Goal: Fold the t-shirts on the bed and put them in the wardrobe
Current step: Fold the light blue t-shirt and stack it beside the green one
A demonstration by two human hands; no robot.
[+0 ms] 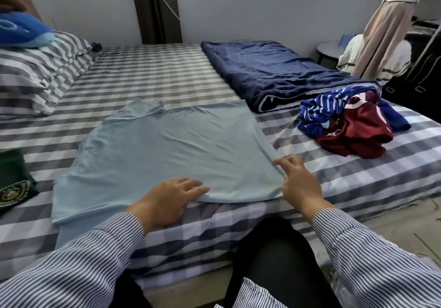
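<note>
A: Where was the light blue t-shirt [167, 150]?
B: Spread flat on the bed [358, 188], close to the near edge, right half folded over onto itself. One sleeve stuck out at the far left corner.

A: Hands?
B: Left hand [167, 200] lay on the near hem, fingers straight and together, pressing the cloth down. Right hand [300, 183] sat at the shirt's near right corner, fingers loosely spread. It touched the edge there; I couldn't tell if it pinched the fabric.

A: Other shirts?
B: A loose heap to the right, well apart from the blue one: a blue striped shirt [319, 112] with a maroon shirt [358, 131] partly on top, both crumpled. A dark green garment with a crest [14, 183] lay at the left edge, partly out of view.

A: Rest of the bed?
B: Folded navy blanket [274, 73] at the far right, just behind the heap. Striped pillows [40, 71] far left, a blue plush toy [21, 29] on top of them.

A: Wardrobe?
B: Couldn't tell. Clothes hung on a rack [386, 38] at the far right.
</note>
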